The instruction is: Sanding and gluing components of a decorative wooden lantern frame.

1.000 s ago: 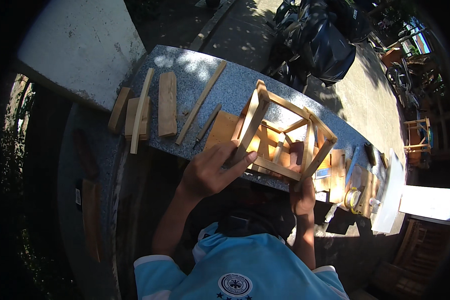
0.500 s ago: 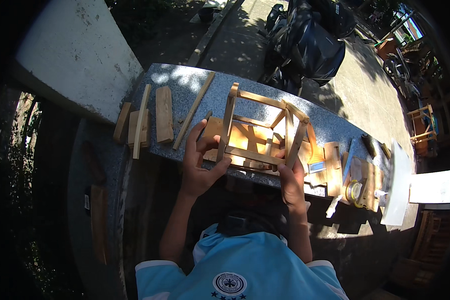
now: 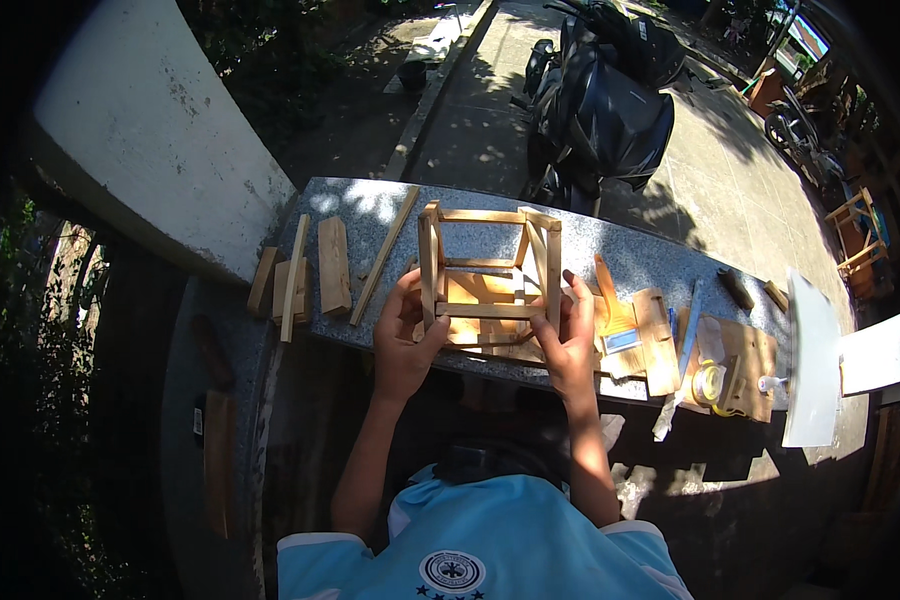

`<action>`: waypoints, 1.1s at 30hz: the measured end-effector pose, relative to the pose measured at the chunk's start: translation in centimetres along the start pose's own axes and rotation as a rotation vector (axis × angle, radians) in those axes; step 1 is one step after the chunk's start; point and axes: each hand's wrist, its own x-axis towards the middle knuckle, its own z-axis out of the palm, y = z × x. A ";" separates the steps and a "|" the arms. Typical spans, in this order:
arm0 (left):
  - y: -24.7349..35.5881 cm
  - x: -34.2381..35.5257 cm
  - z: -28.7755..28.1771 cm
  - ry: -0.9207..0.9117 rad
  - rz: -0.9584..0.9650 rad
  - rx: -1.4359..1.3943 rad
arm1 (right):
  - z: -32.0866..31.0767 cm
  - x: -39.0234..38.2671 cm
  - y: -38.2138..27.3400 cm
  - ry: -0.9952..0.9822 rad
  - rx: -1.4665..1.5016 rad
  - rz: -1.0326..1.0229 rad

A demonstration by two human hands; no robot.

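Note:
An open wooden box frame [image 3: 479,216] made of slim square sticks stands upright between my hands, over orange-tinted boards on the grey speckled stone bench [image 3: 670,250]. My left hand [image 3: 407,350] grips its lower left corner, thumb at the near rail. My right hand [image 3: 567,352] grips the lower right corner the same way. Just right of that hand lie what looks like a wide paintbrush [image 3: 615,318] and a wooden block [image 3: 655,340]. Loose strips [image 3: 383,255] and blocks [image 3: 334,265] lie to the left.
A white pillar [image 3: 160,130] borders the bench's left. Beyond it is a dark motorbike [image 3: 610,130] on paving. At the right are a blue strip [image 3: 688,340], a yellow round item [image 3: 708,383], white sheets [image 3: 810,370] and another wooden frame [image 3: 860,230].
The frame, earlier tilted and turned to the right, has been brought square to me and more upright. Both hands have shifted with it to matching lower corners. The view has shifted slightly too.

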 end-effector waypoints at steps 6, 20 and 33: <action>0.0 -0.7 0.2 0.005 -0.028 0.022 | -0.1 -1.4 1.6 0.153 -0.150 -0.190; -0.8 -0.1 -0.2 0.111 0.005 -0.167 | -5.0 -0.8 -0.5 0.184 -0.544 -0.147; 1.5 6.0 -4.8 0.252 0.163 -0.223 | -6.5 0.2 0.5 0.061 -1.016 -0.079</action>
